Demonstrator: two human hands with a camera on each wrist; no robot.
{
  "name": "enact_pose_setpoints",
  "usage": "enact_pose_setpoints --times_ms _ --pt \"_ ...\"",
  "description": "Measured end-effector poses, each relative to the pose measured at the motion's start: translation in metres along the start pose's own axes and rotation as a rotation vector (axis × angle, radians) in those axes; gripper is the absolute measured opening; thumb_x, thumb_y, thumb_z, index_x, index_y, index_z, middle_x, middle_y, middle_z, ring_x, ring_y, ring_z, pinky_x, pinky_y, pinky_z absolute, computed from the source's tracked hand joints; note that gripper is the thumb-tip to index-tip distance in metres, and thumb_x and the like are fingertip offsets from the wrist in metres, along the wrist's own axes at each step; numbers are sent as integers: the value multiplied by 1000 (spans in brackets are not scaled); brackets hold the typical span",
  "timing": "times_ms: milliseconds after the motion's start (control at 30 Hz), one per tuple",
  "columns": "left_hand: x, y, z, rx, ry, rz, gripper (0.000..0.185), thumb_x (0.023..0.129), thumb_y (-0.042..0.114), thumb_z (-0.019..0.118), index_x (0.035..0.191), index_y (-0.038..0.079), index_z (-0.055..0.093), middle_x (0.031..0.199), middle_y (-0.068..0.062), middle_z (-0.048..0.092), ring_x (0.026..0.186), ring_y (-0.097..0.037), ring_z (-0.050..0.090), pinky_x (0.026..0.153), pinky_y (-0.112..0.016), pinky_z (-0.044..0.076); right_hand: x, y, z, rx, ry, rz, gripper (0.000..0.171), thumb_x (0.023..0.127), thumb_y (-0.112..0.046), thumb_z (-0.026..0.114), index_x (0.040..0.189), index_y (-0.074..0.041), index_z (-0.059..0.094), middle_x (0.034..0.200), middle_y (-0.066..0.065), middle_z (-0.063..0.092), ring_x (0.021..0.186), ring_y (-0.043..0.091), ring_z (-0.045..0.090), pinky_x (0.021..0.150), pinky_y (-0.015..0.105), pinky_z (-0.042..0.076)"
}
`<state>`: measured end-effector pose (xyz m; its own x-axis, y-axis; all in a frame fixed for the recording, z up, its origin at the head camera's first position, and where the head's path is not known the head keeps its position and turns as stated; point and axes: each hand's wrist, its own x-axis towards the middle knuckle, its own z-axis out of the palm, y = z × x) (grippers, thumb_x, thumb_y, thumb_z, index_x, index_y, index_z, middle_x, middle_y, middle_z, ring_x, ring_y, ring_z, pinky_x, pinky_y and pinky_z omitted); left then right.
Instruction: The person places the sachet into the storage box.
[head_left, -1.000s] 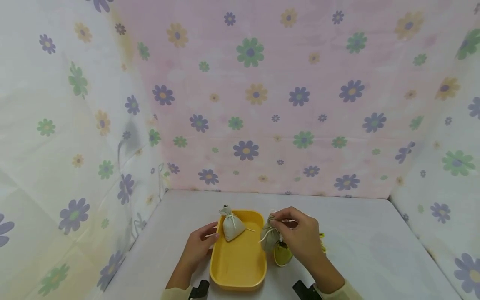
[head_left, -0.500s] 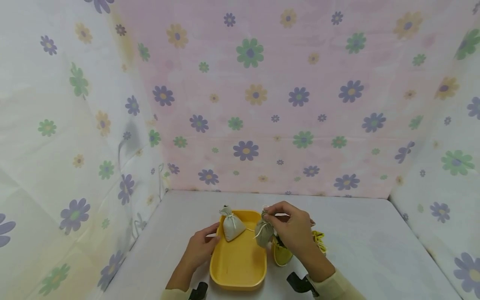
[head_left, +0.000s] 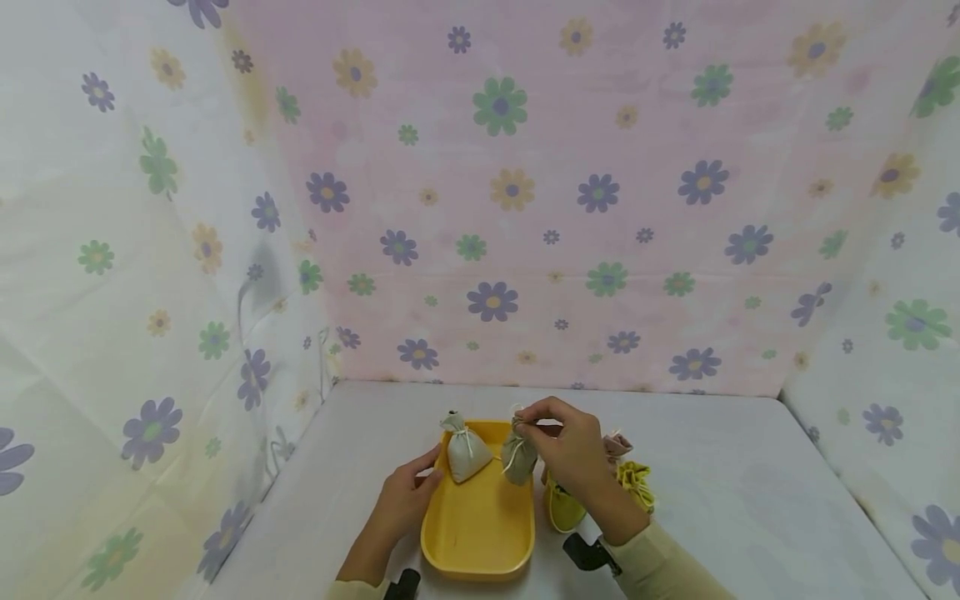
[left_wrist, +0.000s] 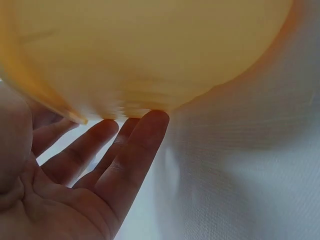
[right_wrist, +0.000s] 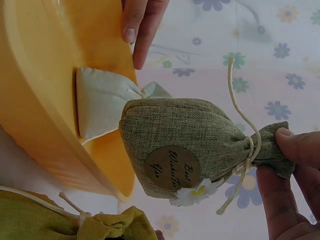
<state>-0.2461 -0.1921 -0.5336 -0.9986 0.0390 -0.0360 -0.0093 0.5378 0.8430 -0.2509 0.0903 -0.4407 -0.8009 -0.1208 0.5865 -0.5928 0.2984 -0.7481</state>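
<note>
— What are the fingers doing?

— The right hand (head_left: 576, 457) is pinching the gathered neck of an olive burlap pouch (head_left: 518, 454), thumb and fingertips (right_wrist: 295, 147) closing on the ruffle just past the string knot. The pouch is hanging free in the air (a round paper label and a small white flower are showing on its belly), over the far right corner of the yellow tray (head_left: 477, 533).

— And the other hand?

— The left hand (head_left: 402, 501) is resting against the tray's left rim, fingers straight and relaxed, holding nothing; from the left wrist view the fingertips (left_wrist: 150, 125) are touching the tray's outer wall.

— What's lying inside?

— A pale grey pouch (head_left: 465, 450) is sitting in the far left corner, leaning on the wall. The near stretch of the tray floor is lying bare.

— Around the edges?

— Just right of the tray, a yellow-green pouch (head_left: 564, 509) is sitting close against the rim, with a yellow ruffled pouch (head_left: 635, 485) and a pinkish one (head_left: 617, 444) beyond it. The white table (head_left: 750, 483) is spreading wide to the right, up to the flowered cloth walls (head_left: 510, 208).
</note>
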Motion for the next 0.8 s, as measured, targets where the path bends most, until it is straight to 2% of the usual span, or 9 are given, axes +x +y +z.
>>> enact_pose_setpoints --times_ms 300,533,800 --pt "0 -4 -1 -77 -31 22 51 104 31 64 154 26 51 153 -15 55 132 -37 61 104 -48 55 5 10 9 -10 -35 -1 13 92 -10 79 100 -19 74 104 -5 76 92 13 77 77 24 63" --pt "0 -6 -1 -113 -29 8 52 103 32 66 153 28 53 152 -16 56 135 -40 58 105 -51 54 10 13 16 -42 -65 143 12 92 -16 80 98 -24 74 101 -12 76 95 6 73 81 22 62" --pt "-1 -6 -1 -150 -25 -46 52 102 33 66 152 33 53 155 -15 53 143 -40 50 108 -54 51 17 20 25 -85 -115 241 12 89 -18 84 94 -25 75 94 -14 77 92 7 73 78 25 62"
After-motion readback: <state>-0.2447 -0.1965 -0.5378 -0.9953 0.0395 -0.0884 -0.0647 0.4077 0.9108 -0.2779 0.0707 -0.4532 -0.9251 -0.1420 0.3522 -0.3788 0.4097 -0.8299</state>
